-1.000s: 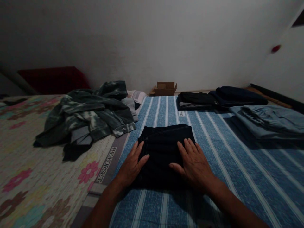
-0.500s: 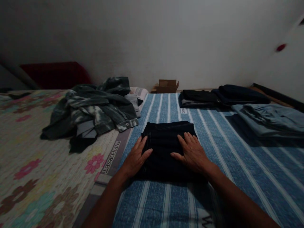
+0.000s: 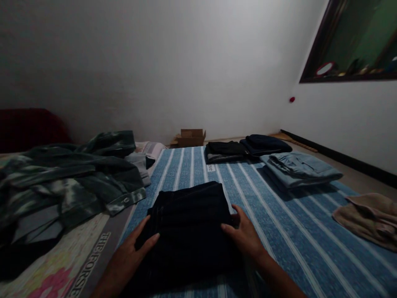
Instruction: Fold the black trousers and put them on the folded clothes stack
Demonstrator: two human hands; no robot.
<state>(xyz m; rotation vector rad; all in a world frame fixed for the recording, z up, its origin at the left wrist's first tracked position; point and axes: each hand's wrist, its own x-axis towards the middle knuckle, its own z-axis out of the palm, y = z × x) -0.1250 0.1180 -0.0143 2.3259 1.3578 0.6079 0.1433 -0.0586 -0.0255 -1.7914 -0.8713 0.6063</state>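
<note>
A folded dark navy garment (image 3: 189, 223) lies on the blue striped sheet (image 3: 279, 231) right in front of me. My left hand (image 3: 130, 256) grips its left edge, thumb on top and fingers at the side. At the garment's right edge my right hand (image 3: 245, 234) holds on, its fingers curled around the side. The folded piece looks slightly lifted at the near end, though I cannot tell for sure.
A heap of tie-dye denim clothes (image 3: 71, 182) sits at the left on a floral sheet. Folded dark clothes (image 3: 245, 149) and light blue jeans (image 3: 297, 167) lie further back. A tan garment (image 3: 369, 217) lies right. A cardboard box (image 3: 190, 138) stands by the wall.
My hands went from lying flat on top of the folded garment to gripping its two sides. The view tilted up and turned right, showing a window and the tan garment.
</note>
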